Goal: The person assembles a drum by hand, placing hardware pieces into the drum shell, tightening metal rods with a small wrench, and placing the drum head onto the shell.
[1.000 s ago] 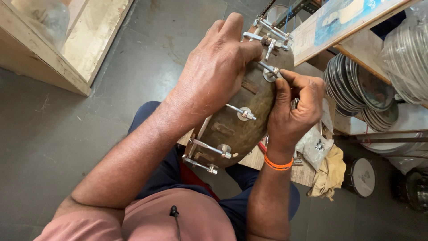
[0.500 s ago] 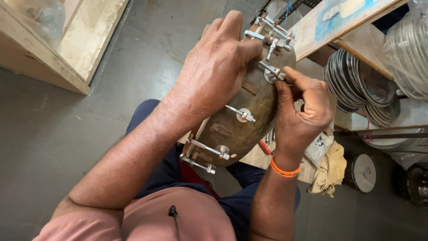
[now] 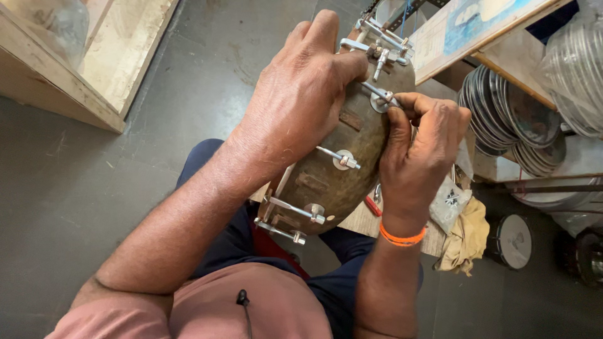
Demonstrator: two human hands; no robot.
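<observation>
My left hand [image 3: 301, 107] wraps drum shell [image 3: 352, 163] from above, fingers curled tight over its far end. My right hand [image 3: 421, 157] at shell's right flank, fingers pinched narrow on nut [image 3: 380, 102] of upper rod. Shell over my lap, brown, barrel-shaped; long axis runs from near-left up to far-right, far end pointing away from me. Metal rods [image 3: 336, 157] stud its side. Orange wristband [image 3: 402, 237] below right hand. Stacked hoops [image 3: 502, 119] right of shell; wooden frame [image 3: 69, 81] left of it.

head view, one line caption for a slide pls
Left hand steadies a brown drum shell while right hand pinches a metal tuning bolt.
</observation>
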